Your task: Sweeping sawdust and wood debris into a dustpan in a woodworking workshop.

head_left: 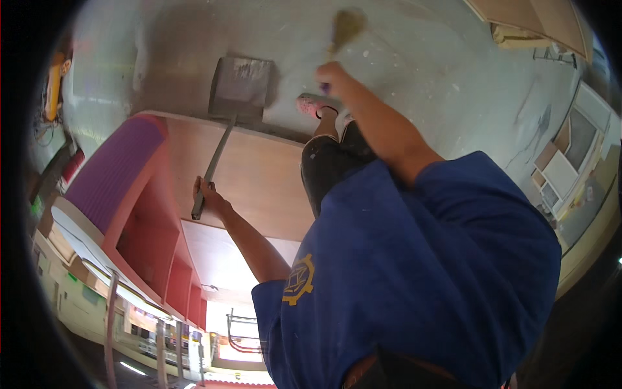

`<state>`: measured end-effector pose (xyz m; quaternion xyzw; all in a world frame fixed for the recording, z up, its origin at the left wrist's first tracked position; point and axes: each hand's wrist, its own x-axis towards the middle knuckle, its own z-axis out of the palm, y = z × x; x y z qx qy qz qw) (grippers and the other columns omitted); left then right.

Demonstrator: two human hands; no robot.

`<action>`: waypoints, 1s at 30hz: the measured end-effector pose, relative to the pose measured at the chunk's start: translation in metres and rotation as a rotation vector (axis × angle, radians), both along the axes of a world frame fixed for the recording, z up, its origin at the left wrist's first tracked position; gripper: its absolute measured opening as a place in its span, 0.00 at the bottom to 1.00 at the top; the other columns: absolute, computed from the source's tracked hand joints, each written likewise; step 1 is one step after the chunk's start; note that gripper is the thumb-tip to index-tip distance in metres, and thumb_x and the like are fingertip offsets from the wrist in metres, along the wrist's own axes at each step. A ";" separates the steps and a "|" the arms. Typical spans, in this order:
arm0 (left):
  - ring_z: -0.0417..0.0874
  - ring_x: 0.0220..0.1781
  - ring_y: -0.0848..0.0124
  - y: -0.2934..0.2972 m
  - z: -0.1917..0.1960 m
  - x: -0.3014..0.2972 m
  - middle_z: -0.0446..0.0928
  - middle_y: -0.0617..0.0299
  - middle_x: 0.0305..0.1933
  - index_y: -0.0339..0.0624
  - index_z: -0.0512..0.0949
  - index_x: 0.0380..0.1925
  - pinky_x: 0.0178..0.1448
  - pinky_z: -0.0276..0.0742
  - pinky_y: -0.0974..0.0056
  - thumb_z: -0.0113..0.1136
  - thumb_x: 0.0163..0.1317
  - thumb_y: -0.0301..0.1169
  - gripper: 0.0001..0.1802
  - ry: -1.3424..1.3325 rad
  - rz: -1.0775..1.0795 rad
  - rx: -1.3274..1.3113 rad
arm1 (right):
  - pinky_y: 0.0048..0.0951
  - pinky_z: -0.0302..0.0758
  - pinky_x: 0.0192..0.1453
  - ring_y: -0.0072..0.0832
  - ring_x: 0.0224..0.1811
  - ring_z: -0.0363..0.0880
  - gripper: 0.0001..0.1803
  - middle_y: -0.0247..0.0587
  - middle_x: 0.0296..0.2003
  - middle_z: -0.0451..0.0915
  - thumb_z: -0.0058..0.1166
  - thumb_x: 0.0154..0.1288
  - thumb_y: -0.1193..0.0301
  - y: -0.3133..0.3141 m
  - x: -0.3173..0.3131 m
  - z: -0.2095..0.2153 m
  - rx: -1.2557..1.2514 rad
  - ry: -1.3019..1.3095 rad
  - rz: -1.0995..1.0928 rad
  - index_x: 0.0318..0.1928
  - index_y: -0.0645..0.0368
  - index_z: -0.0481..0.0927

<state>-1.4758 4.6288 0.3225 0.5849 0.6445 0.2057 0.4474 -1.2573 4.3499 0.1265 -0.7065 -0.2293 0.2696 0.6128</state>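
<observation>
Right hand: the hand (337,76), upper centre of the frame, fingers wrapped round the handle of a short broom (348,31); purple end of the grip showing just below the fist
Left hand: the hand (207,192), left of centre, closed round the long handle (222,150) of a dustpan (241,89)
Broom head: top centre of the frame, blurred, over the floor (421,55); contact with the floor cannot be confirmed
Dustpan: upper left of centre, just beside the foot of a wooden panel (265,178); mouth toward the top of the frame
Pan contents: pale marks toward the upper edge; whether loose dirt or staining, cannot tell
Floor condition: light specks at upper centre and upper right, around and below the broom head; loose or fixed, cannot tell
Progress: judged part way through sweeping; both tools in use, broom head well apart from the pan
Done so far: pan placed on the floor; amount collected not determinable
Outstanding: any loose specks at upper centre appear not yet gathered
Adjacent: pink shoe (310,105) near the pan, to its right; pink and purple cabinet (116,172) at left
</observation>
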 end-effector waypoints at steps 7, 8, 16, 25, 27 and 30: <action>0.69 0.38 0.67 -0.005 0.014 0.003 0.68 0.57 0.39 0.33 0.68 0.35 0.41 0.69 0.66 0.53 0.47 0.31 0.16 -0.098 0.074 -0.077 | 0.29 0.56 0.09 0.26 0.07 0.63 0.03 0.39 0.07 0.64 0.48 0.39 0.79 0.079 0.096 0.086 -0.420 0.983 -0.478 0.15 0.61 0.69; 0.69 0.37 0.67 -0.003 0.022 0.007 0.68 0.57 0.37 0.33 0.68 0.35 0.41 0.69 0.66 0.53 0.47 0.32 0.16 -0.131 0.033 -0.112 | 0.28 0.57 0.08 0.25 0.07 0.62 0.01 0.37 0.07 0.64 0.47 0.40 0.78 0.051 0.106 0.088 -0.448 0.935 -0.369 0.17 0.63 0.70; 0.70 0.28 0.68 0.015 0.051 0.027 0.66 0.55 0.25 0.32 0.69 0.30 0.31 0.72 0.69 0.50 0.49 0.30 0.12 0.018 -0.030 -0.522 | 0.21 0.58 0.14 0.15 0.12 0.57 0.27 0.28 0.14 0.65 0.47 0.44 0.74 -0.270 0.081 0.137 -0.727 0.525 -0.605 0.51 0.48 0.65; 0.64 0.09 0.75 -0.019 0.047 0.115 0.67 0.57 0.14 0.31 0.69 0.19 0.09 0.59 0.76 0.49 0.44 0.27 0.08 0.798 -0.136 -0.669 | 0.32 0.52 0.04 0.26 0.03 0.58 0.12 0.37 0.05 0.59 0.44 0.44 0.74 -0.398 0.185 0.035 -0.797 1.010 -0.949 0.09 0.56 0.59; 0.63 0.07 0.76 -0.012 0.036 0.148 0.70 0.53 0.16 0.32 0.69 0.18 0.07 0.53 0.76 0.49 0.44 0.27 0.07 0.975 -0.320 -0.654 | 0.32 0.64 0.14 0.29 0.12 0.66 0.07 0.42 0.09 0.64 0.46 0.42 0.73 -0.390 0.169 -0.010 -0.943 1.035 -0.644 0.14 0.59 0.64; 0.62 0.07 0.76 -0.013 0.034 0.133 0.70 0.53 0.15 0.33 0.69 0.16 0.07 0.52 0.74 0.50 0.43 0.28 0.07 0.933 -0.342 -0.639 | 0.38 0.65 0.45 0.49 0.43 0.67 0.22 0.59 0.39 0.69 0.45 0.43 0.70 -0.205 0.210 0.086 -0.992 0.666 -0.235 0.42 0.69 0.65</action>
